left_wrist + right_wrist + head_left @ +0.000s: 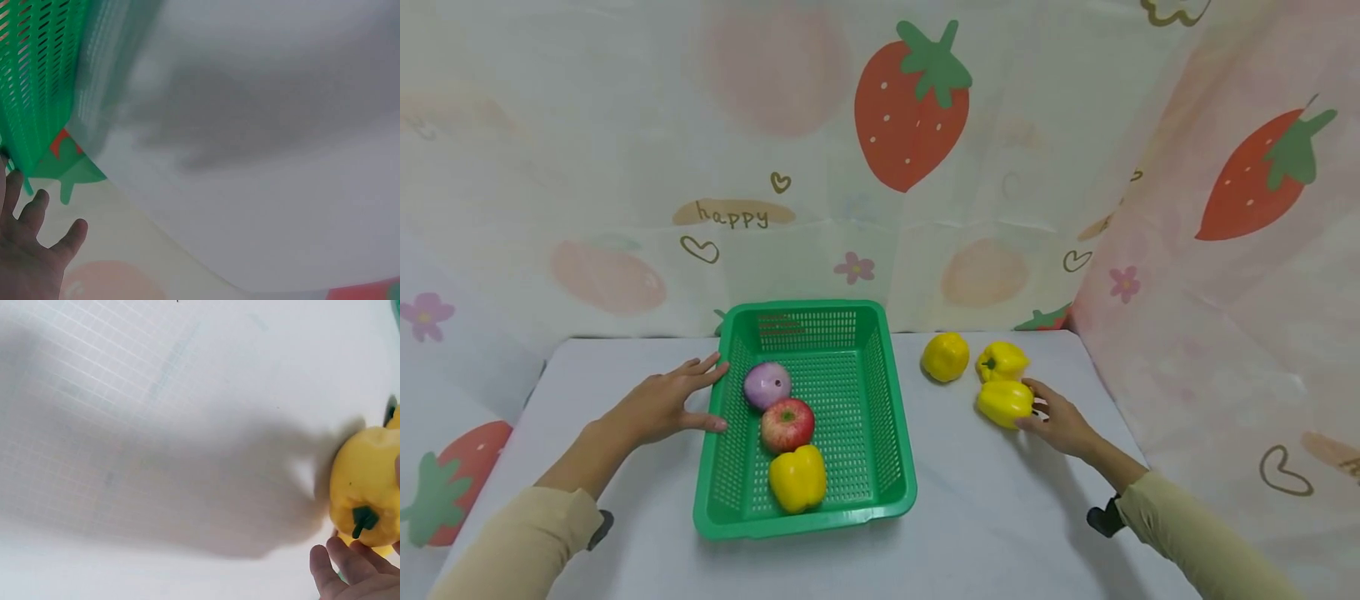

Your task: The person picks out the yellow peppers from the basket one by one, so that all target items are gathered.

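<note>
My left hand (666,404) rests against the left rim of a green plastic basket (898,467), its fingers spread and fairly straight. Inside the basket, a purple onion (767,386), a red apple (787,425) and a yellow bell pepper (797,479) form a line along the left half. To the right of the basket, my right hand (1062,423) holds the near yellow bell pepper (1002,403) by its stem end, thumb and fingers on either side. The green stem (364,519) shows in the right wrist view, and part of the hand is cut off there.
Two more yellow peppers lie on the white table (955,517): one rounded pepper (946,357) and one pepper (1002,361) just behind the held one. Strawberry-printed cloth (820,167) hangs behind the table and along the right side.
</note>
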The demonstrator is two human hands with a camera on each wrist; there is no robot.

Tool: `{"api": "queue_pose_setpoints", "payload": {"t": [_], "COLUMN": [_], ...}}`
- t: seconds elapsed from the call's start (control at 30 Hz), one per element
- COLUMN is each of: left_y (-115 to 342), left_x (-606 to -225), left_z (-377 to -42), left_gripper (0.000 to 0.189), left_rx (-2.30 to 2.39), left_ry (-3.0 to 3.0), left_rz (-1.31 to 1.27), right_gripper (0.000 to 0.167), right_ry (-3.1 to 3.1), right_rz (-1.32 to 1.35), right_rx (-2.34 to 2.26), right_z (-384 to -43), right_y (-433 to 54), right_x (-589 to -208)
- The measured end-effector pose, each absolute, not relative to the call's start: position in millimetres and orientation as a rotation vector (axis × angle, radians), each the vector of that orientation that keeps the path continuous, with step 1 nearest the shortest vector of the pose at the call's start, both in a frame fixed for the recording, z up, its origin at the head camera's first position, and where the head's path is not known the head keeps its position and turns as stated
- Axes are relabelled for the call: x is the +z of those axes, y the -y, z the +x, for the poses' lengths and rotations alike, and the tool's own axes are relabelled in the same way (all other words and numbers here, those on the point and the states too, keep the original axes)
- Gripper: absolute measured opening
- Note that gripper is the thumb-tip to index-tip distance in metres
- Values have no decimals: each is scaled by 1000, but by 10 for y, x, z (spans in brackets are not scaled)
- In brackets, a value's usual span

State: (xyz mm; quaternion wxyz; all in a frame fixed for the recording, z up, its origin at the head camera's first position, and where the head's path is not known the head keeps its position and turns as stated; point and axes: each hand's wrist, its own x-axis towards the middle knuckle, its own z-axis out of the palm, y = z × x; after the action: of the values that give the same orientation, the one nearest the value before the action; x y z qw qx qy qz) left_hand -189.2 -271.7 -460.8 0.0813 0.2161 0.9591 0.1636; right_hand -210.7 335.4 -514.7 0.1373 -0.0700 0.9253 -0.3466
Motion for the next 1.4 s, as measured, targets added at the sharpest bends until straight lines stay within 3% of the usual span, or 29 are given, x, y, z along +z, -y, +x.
{"api": "queue_pose_setpoints", "payload": {"t": [0.43,0.67,1.03,1.4], "left_y": [2702,2703,2710,2697], "left_x": [-4614,-4609,-4567,-4565], "left_z": [-1891,-1887,-1880,-1879], "left_gripper": [94,94,94,93], "left_rx": [489,489,509,495], "left_ry": [-2867,-2869,-2856,-2866], "left_rz": [638,643,655,655], "right_gripper": [86,98,94,92], "right_ry": [-2605,-2598,-2522,-2266], "right_rz": [-171,-159,-480,-700], "right_rx": [-944,-890,-951,-986], "right_z": [-2193,-2335,-2578,-2531], "right_y": [-3376,-3195,-2476,-1559], "right_x": [-5005,-4598,-3941,-3778]}}
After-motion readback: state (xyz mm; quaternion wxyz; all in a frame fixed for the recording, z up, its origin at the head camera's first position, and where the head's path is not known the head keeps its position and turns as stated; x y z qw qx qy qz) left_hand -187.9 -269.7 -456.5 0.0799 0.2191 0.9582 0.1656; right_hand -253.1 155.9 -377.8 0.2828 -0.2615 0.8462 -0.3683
